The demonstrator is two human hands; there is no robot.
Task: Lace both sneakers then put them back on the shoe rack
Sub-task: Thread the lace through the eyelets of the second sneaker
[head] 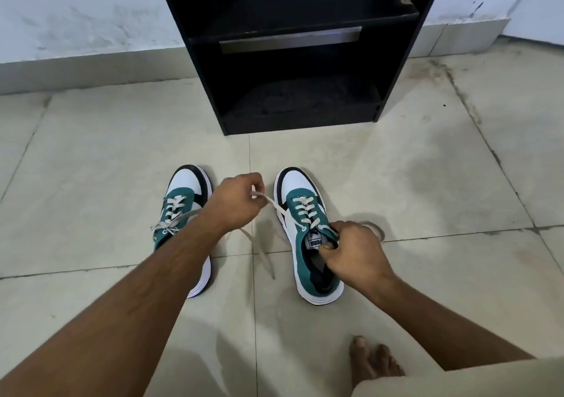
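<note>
Bare foot (374,363) by us. Left hand (236,201) pinches lace end (268,200); right hand (351,251) grips right sneaker's (308,234) other lace. Left sneaker (180,210) looks laced; rack (293,39) still empty.

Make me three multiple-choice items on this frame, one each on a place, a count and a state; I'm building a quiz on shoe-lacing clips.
1. Where do the sneakers stand?
A. on the rack's shelf
B. on the floor before the rack
C. on a table

2. How many sneakers show?
A. one
B. two
C. three

3. What is the left hand doing?
A. pinching a lace pulled out from the right sneaker
B. resting flat on the floor
C. gripping the rack

Key:
1 B: both stand on the floor in front of the rack.
2 B: a left sneaker and a right sneaker.
3 A: the left hand holds the lace; the right hand holds that sneaker's tongue area.
</note>
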